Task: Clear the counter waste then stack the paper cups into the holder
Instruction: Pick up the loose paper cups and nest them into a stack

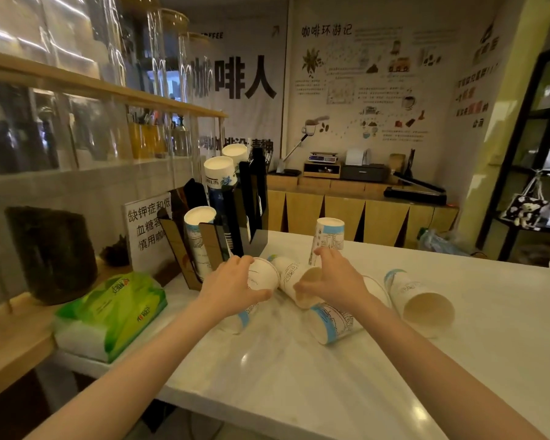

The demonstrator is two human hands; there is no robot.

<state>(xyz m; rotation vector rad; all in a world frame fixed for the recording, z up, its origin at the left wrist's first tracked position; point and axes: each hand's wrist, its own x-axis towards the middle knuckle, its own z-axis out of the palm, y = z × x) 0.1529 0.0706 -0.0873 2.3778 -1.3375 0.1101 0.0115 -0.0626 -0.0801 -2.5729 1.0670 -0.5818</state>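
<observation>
Two bare forearms enter from the near edge over the white counter (299, 385), whose near stretch lies open and unoccupied.

Far left: dark jar (53, 254) on a wooden ledge; below it, a green tissue pack (115, 308) at the counter's left edge, brand print too blurred to read.

Behind: white sign (148, 223) with black Chinese characters, partly cut off by the cup holder (223, 217). Holder is a black and brown slotted rack at the far left of the counter, carrying three stacks of paper cups, bases up, tilted toward the viewer. The middle stack bears a blue label, illegible.

Left hand (232, 285): fingers curled around an inverted paper cup (262, 277), gripping it; more cups appear nested under the palm, blue band lowest.

Centre: lying cup (294, 281), long axis running near to far, mouth toward the viewer. Right hand (334, 281) is closed on its rim, thumb at the mouth.

Near right of it: second lying cup (334, 323), blue band and line drawing, mostly under the right wrist.

Far centre: upturned cup (327, 238) standing base up, apart from the rest.

Right: third lying cup (419, 301), mouth facing near right, with clear counter beyond it.

Back wall: poster (245, 77) reading 咖啡人, another headed 咖啡环游记.
</observation>
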